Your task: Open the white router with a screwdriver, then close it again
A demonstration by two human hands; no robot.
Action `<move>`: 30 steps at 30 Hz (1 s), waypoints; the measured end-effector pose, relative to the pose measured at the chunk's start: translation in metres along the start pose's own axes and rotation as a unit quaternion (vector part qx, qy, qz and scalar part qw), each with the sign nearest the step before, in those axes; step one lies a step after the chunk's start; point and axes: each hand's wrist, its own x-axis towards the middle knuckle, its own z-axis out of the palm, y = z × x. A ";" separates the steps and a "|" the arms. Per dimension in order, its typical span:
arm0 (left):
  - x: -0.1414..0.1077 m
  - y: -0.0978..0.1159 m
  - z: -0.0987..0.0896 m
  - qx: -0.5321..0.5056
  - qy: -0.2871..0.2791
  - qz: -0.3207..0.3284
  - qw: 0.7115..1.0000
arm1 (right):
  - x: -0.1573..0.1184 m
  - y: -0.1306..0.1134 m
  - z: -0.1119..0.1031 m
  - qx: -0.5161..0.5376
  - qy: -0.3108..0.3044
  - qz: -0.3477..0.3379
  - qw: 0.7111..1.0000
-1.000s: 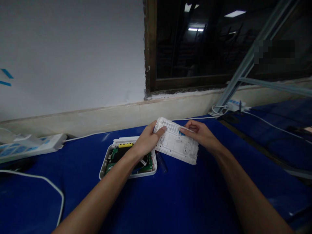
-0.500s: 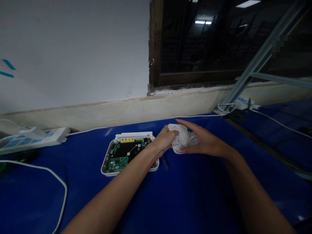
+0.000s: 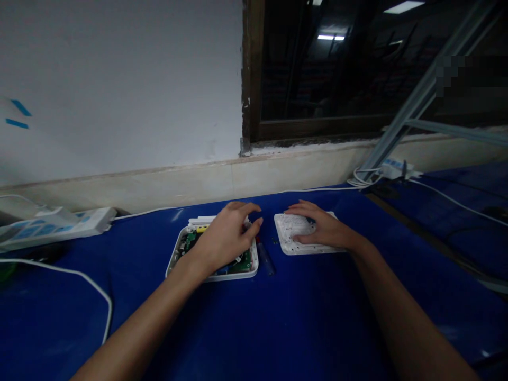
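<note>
A white router's lower case (image 3: pixel 256 267) lies opened on the blue table, with a green circuit board (image 3: pixel 246 263) inside. My left hand (image 3: pixel 226 235) hovers over its right side, thumb and fingers apart, nothing between them; it hides much of the board. To the right, the white vented cover (image 3: pixel 286 235) rests flat with its inner side up. My right hand (image 3: pixel 327 228) is over that cover, fingers spread, the thumb at or just above its surface. Between the two parts lies a screwdriver (image 3: pixel 266 258) with a clear section and a red part, beside a few tiny screws (image 3: pixel 274 241).
A white power strip (image 3: pixel 93 221) sits at the left by the wall, and a white cable (image 3: pixel 106 301) loops in front of it. Farther right, another power strip (image 3: pixel 397 168) and coiled cable lie near a slanted metal frame (image 3: pixel 391 140).
The cover has gone from between both hands, raised, to flat on the table. My left hand has let go of it and moved left over the router case; my right hand has lowered with the cover.
</note>
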 end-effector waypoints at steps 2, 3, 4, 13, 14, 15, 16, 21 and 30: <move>-0.022 -0.010 -0.016 0.096 -0.042 0.035 0.994 | 0.003 -0.005 -0.001 0.021 0.023 -0.011 0.999; -0.032 -0.017 -0.023 0.131 -0.062 0.039 0.989 | 0.004 -0.009 -0.001 0.037 0.048 -0.020 0.998; -0.042 -0.024 -0.029 0.160 -0.075 0.035 0.984 | 0.005 -0.014 -0.001 0.056 0.078 -0.031 0.995; -0.097 -0.070 -0.060 0.226 -0.138 -0.005 0.964 | 0.013 -0.076 0.028 0.114 0.068 -0.089 0.987; -0.099 -0.072 -0.060 0.226 -0.140 -0.003 0.964 | 0.014 -0.079 0.032 0.117 0.058 -0.088 0.988; -0.100 -0.072 -0.060 0.226 -0.139 -0.001 0.964 | 0.014 -0.081 0.036 0.116 0.054 -0.088 0.988; -0.101 -0.072 -0.059 0.226 -0.135 0.000 0.965 | 0.014 -0.082 0.039 0.112 0.054 -0.091 0.988; -0.104 -0.068 -0.060 0.206 -0.105 0.002 0.973 | 0.015 -0.077 0.047 0.081 0.083 -0.096 0.989; -0.109 -0.064 -0.061 0.203 -0.101 -0.002 0.974 | 0.012 -0.080 0.045 -0.003 0.083 -0.107 0.991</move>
